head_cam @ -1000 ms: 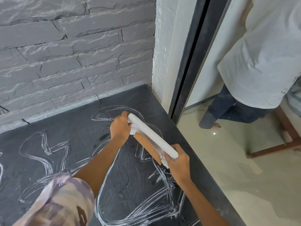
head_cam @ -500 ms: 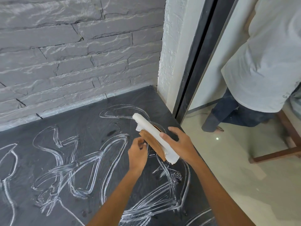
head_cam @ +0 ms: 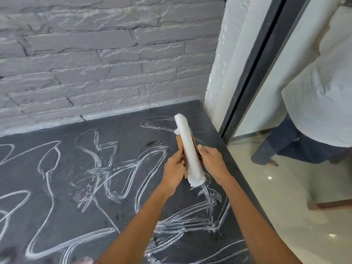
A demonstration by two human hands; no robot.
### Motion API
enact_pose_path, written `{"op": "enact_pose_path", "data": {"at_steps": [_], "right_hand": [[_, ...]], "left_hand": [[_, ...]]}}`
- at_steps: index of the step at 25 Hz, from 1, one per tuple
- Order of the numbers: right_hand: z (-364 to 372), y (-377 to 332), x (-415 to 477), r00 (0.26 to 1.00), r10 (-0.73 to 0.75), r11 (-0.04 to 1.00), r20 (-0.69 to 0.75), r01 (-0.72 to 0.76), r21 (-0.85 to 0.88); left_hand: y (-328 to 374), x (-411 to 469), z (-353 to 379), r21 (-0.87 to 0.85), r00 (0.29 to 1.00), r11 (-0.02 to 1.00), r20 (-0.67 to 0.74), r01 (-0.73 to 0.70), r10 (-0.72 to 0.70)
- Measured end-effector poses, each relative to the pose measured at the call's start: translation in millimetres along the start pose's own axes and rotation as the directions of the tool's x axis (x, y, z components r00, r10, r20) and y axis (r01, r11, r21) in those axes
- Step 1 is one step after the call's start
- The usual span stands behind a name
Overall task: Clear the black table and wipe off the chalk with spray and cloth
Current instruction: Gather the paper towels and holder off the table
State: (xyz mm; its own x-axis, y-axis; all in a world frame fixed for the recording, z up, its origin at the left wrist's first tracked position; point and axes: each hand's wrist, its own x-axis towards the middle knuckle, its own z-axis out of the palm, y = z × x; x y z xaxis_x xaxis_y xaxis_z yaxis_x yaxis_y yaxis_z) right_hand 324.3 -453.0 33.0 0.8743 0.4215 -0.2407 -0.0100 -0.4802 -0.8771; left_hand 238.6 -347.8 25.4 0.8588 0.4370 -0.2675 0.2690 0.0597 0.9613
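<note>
Chalked black table [head_cam: 122,133] — white roll [head_cam: 188,149] gripped between left hand [head_cam: 174,168], right hand [head_cam: 213,163].

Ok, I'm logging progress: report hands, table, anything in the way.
Left hand and right hand both grip white roll with cardboard, over table. Chalk unwiped. No spray in view; another person stands right of table.

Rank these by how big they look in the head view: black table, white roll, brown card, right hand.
1. black table, by far.
2. white roll and right hand: about alike, so unranked.
3. brown card: smallest as seen, though mostly hidden behind the roll.
</note>
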Motion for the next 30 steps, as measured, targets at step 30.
{"op": "enact_pose_path", "data": {"at_steps": [30], "right_hand": [[496, 33, -500, 0.544, -0.233, 0.940, 0.806, 0.337, 0.045]], "left_hand": [[-274, -563, -343, -0.520, 0.253, 0.830, -0.846, -0.199, -0.470]]}}
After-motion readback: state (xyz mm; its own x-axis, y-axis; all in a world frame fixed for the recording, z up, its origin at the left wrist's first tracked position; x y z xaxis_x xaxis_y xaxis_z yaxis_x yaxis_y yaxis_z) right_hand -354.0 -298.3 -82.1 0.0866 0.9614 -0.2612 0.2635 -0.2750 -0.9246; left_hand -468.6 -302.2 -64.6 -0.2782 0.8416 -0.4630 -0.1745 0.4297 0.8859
